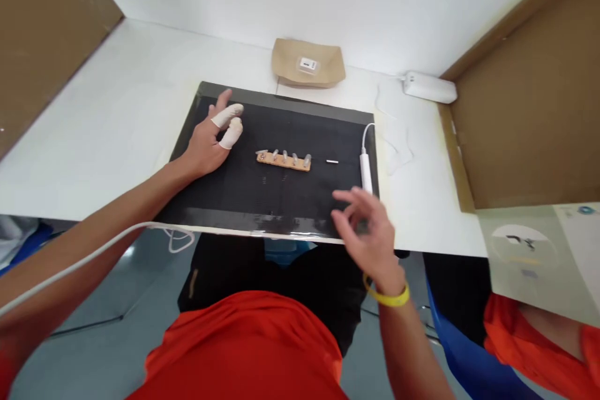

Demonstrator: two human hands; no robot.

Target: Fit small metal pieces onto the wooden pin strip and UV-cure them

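Mat (225, 197), black, grey-bordered, lay at the near edge of the tabletop (107, 131) in the head view.

Wooden strip (281, 163), one, sat near the mat's centre, well apart from its corners, with a row of small translucent greyish pieces (307, 160) along it. Silvery rod (332, 162), one, lay just beyond the strip's right end. White wand (366, 174), corded, rested along the mat's right edge.

Left hand (206, 145), white covers (230, 134) on thumb and forefinger, stood over the mat's left edge, fingers extended; whether the two covered tips touched could not be told. Right hand (370, 228), yellow band (398, 298) at its wrist, hung over the mat's near right corner, nearest the wand, fingers bent, thumb parted from them.

Paper tray (332, 70), tan, holding a clear box (308, 65), stood at the tabletop's far edge. White power strip (429, 87) occupied the far right corner.
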